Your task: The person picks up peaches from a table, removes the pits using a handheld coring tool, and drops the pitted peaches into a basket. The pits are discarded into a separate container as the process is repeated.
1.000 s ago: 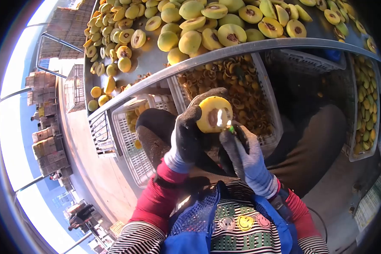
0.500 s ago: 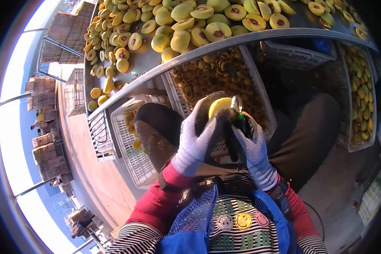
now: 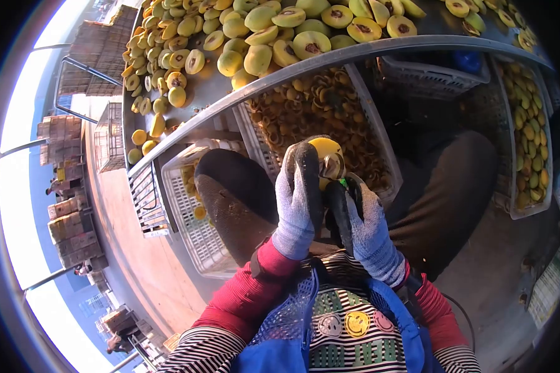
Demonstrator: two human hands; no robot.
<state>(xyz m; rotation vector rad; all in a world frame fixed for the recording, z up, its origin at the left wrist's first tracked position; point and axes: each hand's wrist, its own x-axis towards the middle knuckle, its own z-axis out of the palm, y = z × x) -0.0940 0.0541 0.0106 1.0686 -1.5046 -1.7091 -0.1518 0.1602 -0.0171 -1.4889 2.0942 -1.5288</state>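
My left hand (image 3: 298, 196), in a grey-white glove with dark palm, is closed round a yellow peach half (image 3: 327, 149). The fingers wrap its left side, and the cut side faces right. A small pitting tool with a curved metal blade (image 3: 333, 166) lies against the fruit's lower right. Its handle, showing a bit of green (image 3: 343, 183), is mostly hidden inside my right hand (image 3: 368, 221), which is gloved alike and closed round it. Both hands are over my lap, just in front of a crate (image 3: 379, 127) of peels and scraps.
Many peach halves (image 3: 311, 45) lie on the metal table (image 3: 208, 78) ahead, its raised rim (image 3: 379, 48) curving across. A white crate (image 3: 214, 245) stands left of my knees. Whole fruit fills another crate (image 3: 532, 137) at right. Stacked crates (image 3: 68, 217) line the far left.
My left hand has turned more upright and shifted slightly right, rolling the peach half so more of its cut side shows. The tool's blade has moved down and left against it.
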